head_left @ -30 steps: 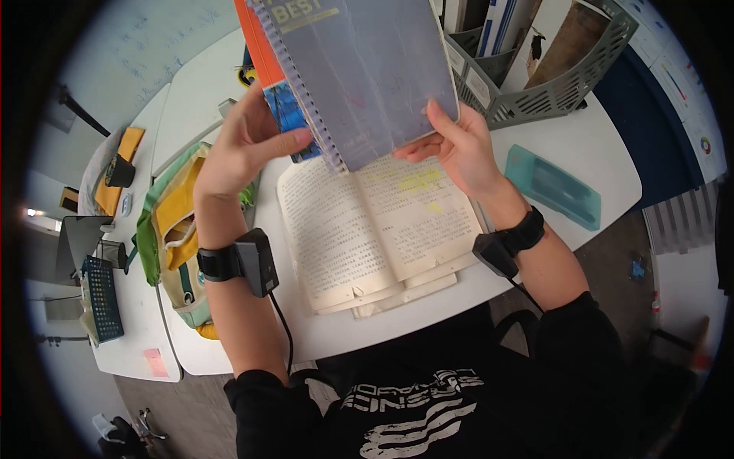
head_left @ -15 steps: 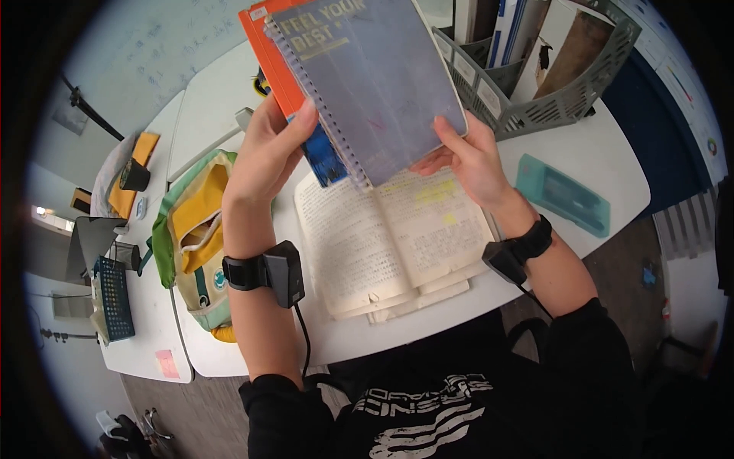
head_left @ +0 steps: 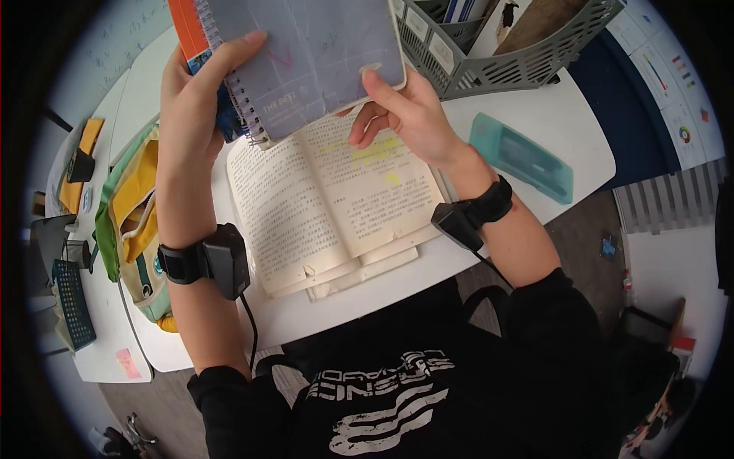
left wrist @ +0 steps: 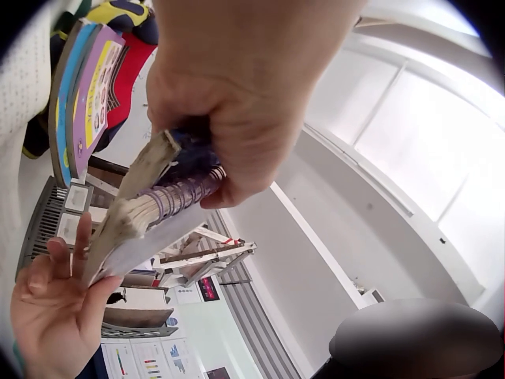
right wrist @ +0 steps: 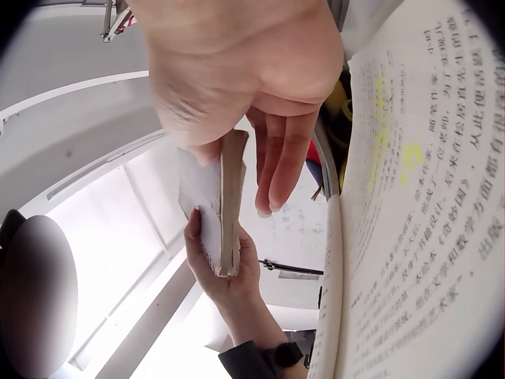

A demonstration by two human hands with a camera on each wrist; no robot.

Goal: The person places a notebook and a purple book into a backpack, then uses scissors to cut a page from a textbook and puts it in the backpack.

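In the head view a worn grey-blue spiral notebook [head_left: 317, 57] is held up over the desk, with an orange and blue book [head_left: 183, 27] behind it. My left hand [head_left: 195, 107] grips both at the spiral side, its thumb lying across the notebook's cover. At the lower right corner my right hand [head_left: 420, 115] pinches the notebook, thumb in front, several fingers loose below the edge. The left wrist view shows the purple wire spiral [left wrist: 185, 193] and page edges between the two hands. Beneath them an open printed book [head_left: 298, 218] with yellow highlighting lies on other paper.
A teal pencil case [head_left: 524, 157] lies right of the open book. Behind it stands a grey file basket [head_left: 489, 76] with folders. On the left sits a green and yellow bag [head_left: 138, 206]. Several upright books [left wrist: 87, 103] show in the left wrist view.
The notebook and the book behind it have moved up and left in the head view. My left thumb has shifted from the spiral edge onto the cover. The right hand keeps its corner.
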